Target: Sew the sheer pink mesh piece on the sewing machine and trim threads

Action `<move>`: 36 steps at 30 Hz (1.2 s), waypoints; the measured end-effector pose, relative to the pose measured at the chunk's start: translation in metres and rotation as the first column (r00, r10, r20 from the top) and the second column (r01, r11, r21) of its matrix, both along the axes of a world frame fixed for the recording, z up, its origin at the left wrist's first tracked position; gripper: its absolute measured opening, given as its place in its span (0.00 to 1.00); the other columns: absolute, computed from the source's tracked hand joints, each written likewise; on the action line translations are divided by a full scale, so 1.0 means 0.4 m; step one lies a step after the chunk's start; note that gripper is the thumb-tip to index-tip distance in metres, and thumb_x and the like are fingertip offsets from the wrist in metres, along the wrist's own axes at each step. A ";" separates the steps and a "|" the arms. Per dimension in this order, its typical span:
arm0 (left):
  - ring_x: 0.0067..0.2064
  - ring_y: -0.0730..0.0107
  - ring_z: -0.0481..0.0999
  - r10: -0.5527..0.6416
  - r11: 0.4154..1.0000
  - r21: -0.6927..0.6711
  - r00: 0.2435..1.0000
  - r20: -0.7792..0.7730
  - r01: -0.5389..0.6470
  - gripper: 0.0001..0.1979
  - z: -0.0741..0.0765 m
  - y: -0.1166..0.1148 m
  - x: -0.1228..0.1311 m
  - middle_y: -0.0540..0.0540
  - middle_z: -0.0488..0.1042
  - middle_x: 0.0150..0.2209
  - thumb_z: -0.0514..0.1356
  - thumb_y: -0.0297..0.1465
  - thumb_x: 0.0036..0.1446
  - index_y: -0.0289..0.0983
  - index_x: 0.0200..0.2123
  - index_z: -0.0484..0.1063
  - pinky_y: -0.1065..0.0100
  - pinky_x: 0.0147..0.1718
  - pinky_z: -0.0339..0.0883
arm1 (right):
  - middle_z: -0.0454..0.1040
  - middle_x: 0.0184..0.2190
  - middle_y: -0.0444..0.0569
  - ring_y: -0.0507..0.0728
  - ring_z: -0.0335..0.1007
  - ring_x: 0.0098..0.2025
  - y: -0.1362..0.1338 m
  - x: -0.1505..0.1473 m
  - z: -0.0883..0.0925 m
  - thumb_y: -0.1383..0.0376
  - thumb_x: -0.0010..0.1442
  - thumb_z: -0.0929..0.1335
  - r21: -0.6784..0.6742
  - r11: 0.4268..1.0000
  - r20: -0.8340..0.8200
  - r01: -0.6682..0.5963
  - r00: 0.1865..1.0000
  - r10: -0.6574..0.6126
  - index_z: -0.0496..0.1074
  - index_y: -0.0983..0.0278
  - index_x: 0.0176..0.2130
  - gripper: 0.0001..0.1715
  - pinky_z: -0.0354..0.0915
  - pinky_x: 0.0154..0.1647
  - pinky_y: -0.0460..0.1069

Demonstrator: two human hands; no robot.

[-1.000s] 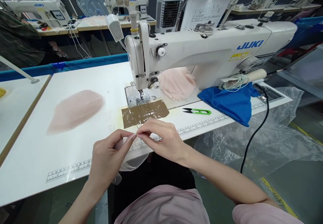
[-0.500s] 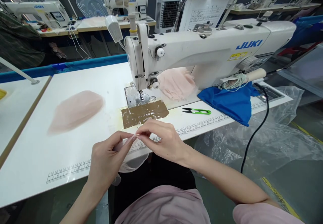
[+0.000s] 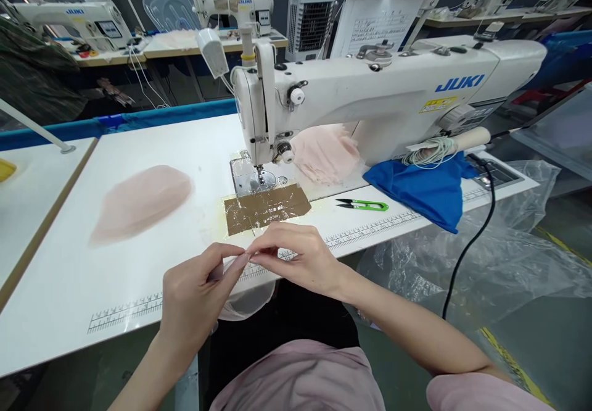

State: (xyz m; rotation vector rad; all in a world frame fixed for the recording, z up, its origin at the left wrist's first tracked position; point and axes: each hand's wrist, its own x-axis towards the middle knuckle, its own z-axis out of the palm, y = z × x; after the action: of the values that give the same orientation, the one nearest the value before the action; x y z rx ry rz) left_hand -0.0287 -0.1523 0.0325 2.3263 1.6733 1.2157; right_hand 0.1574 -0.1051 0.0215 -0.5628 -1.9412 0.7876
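A thin, sheer pale fabric piece (image 3: 247, 303) hangs over the table's front edge below my hands. My left hand (image 3: 197, 287) pinches its upper edge between thumb and forefinger. Fingertips touching the left ones, my right hand (image 3: 296, 257) pinches the same edge; the exact grip is hidden. Just beyond them, a brown taped patch (image 3: 266, 208) lies in front of the sewing machine's needle plate (image 3: 245, 179). To the right lie green-handled thread snips (image 3: 363, 205). A sheer pink fabric piece (image 3: 143, 201) is spread flat on the left of the white table (image 3: 203, 139).
The white sewing machine (image 3: 370, 90) stands across the back. Under its arm sits a heap of pink fabric (image 3: 328, 152). A blue cloth (image 3: 420, 189) and a cone with wound cord (image 3: 432, 152) lie right. A black cable (image 3: 467, 257) hangs there beside clear plastic sheeting (image 3: 518, 257).
My pinched fingertips have shifted slightly, and my left hand has tilted a little down and left. More of the hanging sheer fabric shows below. The view has moved slightly.
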 end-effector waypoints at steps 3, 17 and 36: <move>0.19 0.80 0.52 -0.006 0.997 0.081 0.998 -0.060 0.011 0.07 0.000 -0.004 0.005 0.60 0.52 0.18 0.62 0.31 0.60 0.38 0.41 0.76 0.78 0.21 0.52 | 0.76 0.30 0.46 0.49 0.73 0.31 -0.003 0.004 -0.009 0.68 0.64 0.69 0.185 0.981 -0.049 0.065 0.997 -0.057 0.76 0.65 0.38 0.04 0.70 0.31 0.44; 0.16 0.81 0.61 -0.200 0.960 0.160 0.965 -0.170 0.228 0.08 -0.006 0.003 0.024 0.59 0.63 0.15 0.58 0.26 0.62 0.36 0.43 0.76 0.77 0.21 0.58 | 0.77 0.25 0.36 0.44 0.70 0.22 0.022 0.064 -0.007 0.70 0.60 0.71 0.768 0.640 0.142 -0.003 0.976 -0.166 0.76 0.55 0.30 0.10 0.55 0.12 0.44; 0.23 0.64 0.70 -0.080 0.876 -0.477 0.957 -0.278 -0.066 0.13 -0.035 0.288 0.029 0.53 0.72 0.19 0.60 0.41 0.57 0.42 0.42 0.76 0.66 0.28 0.60 | 0.75 0.26 0.41 0.48 0.67 0.26 0.238 0.025 -0.075 0.70 0.61 0.69 0.133 0.958 0.435 0.255 0.853 -0.287 0.77 0.64 0.31 0.08 0.54 0.24 0.44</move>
State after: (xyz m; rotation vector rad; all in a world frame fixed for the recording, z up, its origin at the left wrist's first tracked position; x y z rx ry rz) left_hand -0.0172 -0.0369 0.0185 2.2498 1.7833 0.3819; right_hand 0.1672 -0.0101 -0.0084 -1.0248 -2.2297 0.4263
